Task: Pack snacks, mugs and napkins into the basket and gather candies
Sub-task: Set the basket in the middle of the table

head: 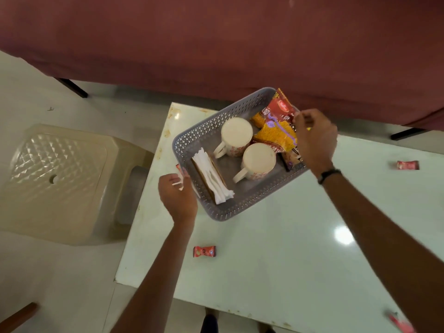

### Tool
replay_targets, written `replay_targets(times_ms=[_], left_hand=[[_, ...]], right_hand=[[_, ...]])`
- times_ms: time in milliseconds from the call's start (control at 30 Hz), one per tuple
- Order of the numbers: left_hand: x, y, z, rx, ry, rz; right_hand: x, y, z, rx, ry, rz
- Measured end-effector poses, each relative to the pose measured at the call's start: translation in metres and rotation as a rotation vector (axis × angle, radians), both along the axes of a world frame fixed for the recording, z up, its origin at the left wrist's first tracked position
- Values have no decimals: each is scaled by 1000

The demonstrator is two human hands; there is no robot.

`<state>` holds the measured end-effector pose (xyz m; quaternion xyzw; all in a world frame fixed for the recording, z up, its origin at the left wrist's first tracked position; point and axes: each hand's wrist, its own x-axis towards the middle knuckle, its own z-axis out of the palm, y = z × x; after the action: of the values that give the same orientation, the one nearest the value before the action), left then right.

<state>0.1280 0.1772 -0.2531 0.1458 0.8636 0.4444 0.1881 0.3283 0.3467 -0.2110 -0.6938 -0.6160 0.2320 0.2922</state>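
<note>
While both arms reach forward over the pale glossy counter, the grey perforated basket sits at an angle near its far edge, already loaded. Two cream mugs stand in the middle of it: the farther mug toward the far wall, the nearer mug just beside it, both handles pointing toward the left side. A stack of white napkins in a brown holder leans along the basket's left wall. Red and yellow snack packets are piled at the right end, one red packet poking up past the rim.

The left hand is at the basket's near-left corner, fingers curled around a small pale item; I cannot tell what that item is, and something red peeks out just beyond the knuckles. The right hand hovers over the basket's right end with its back toward me, fingers curled against the snack packets; whether it actually grips a packet I cannot tell. A dark band circles that wrist.

A red wrapped candy lies on the counter near the left forearm, well apart from the basket. Another candy lies far off to the right, and a third, blurred one sits at the near right edge. A beige plastic stool stands on the floor to the left, and a maroon-covered bed fills the far side.
</note>
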Motion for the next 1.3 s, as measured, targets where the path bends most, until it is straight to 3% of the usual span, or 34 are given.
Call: replay_targets(times_ms=[67,167,300,400,767,1300], left_hand=[[-3,-1,-3,-65,-81,49],[-3,-1,-12,-159,-307,85],[1,9,-8,-47,-639,161],[1,18,-5,10,-757,217],[4,16,4,-65,-687,175],[99,-19,138,-202,-614,-141]], right_hand=[[16,34,-3,-126,-3,-79],[31,66,-13,-377,-33,-26],[32,76,-27,-553,49,53],[29,76,-32,-562,27,136],[58,54,-20,-503,155,73],[221,-84,107,-602,318,-206]])
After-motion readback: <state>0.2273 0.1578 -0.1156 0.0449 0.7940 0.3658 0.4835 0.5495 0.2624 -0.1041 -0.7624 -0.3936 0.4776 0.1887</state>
